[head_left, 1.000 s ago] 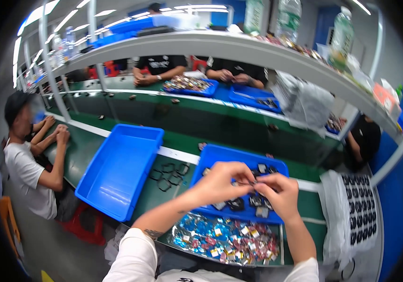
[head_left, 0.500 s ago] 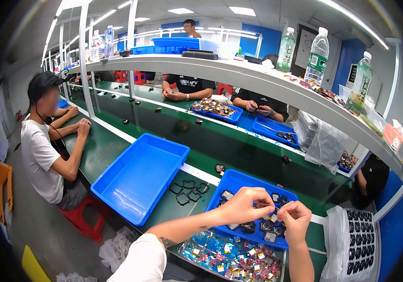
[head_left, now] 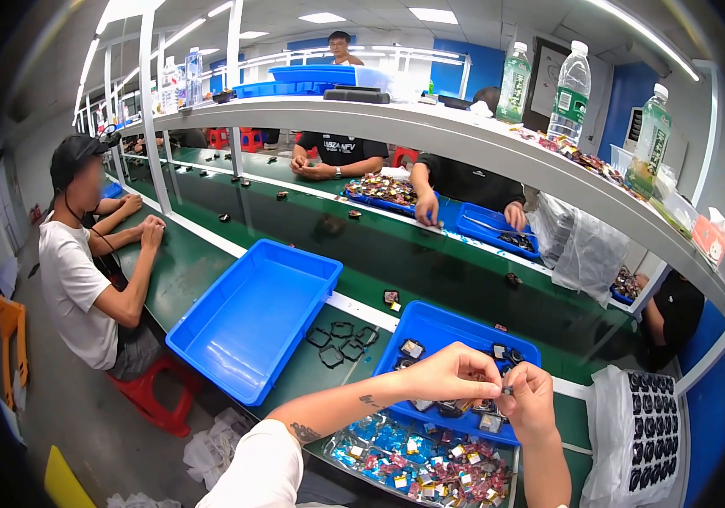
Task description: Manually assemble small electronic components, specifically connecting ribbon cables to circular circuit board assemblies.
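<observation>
My left hand (head_left: 455, 372) and my right hand (head_left: 532, 405) meet above a blue tray (head_left: 534, 349), fingertips pinched close together. A small dark part (head_left: 508, 390) shows between them, at the right hand's fingertips. Whether the left fingers grip it too, or something else, is hidden. In the blue tray lie several small black-cased modules (head_left: 489, 422), partly covered by my hands. Below it, nearest my body, a clear tray (head_left: 354, 461) holds a heap of small pink, white and yellow electronic pieces (head_left: 464, 466) and blue film.
An unfilled blue bin (head_left: 244, 317) stands left, beside several black frames (head_left: 341, 343). Beyond runs a green belt (head_left: 320, 233) with scattered modules. A shelf (head_left: 430, 118) with bottles crosses overhead. Trays of black parts (head_left: 652, 432) stand right. A co-worker (head_left: 83, 254) sits left; others sit opposite.
My hands have drawn together, and the dark part now shows between the fingertips. Across the belt, a co-worker's hands have parted, one reaching down to the belt's edge, the other to a blue tray.
</observation>
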`<state>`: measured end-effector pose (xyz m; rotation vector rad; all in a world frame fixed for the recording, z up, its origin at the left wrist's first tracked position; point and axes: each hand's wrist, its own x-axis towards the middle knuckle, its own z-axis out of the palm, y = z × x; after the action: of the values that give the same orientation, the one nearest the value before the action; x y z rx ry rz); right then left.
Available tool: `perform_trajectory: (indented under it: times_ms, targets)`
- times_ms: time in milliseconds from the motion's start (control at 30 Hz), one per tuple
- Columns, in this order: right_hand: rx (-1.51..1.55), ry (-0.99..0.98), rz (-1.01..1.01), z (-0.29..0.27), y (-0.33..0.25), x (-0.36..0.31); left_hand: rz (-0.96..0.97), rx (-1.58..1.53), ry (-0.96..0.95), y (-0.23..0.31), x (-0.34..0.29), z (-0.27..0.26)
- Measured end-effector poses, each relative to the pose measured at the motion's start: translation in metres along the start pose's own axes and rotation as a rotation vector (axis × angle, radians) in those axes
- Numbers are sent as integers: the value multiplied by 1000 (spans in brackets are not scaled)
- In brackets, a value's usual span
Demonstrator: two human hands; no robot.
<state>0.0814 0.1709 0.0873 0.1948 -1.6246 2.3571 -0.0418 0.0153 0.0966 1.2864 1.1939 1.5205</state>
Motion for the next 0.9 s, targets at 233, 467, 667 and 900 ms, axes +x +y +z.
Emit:
perform_trajectory:
  times_ms: [233,467,667,900]
  targets:
    - [-757,-300,-44,-7,-6,14,172,12,116,2,-4,-11]
    - [-1654,-359,-117,-13,23,16,227,66,151,12,-4,-6]
    - [-1717,-311,-84,-32,38,22,209,163,155,8,-1,-7]
    - [-1751,-257,-59,-43,45,24,170,213,165,7,-2,-9]
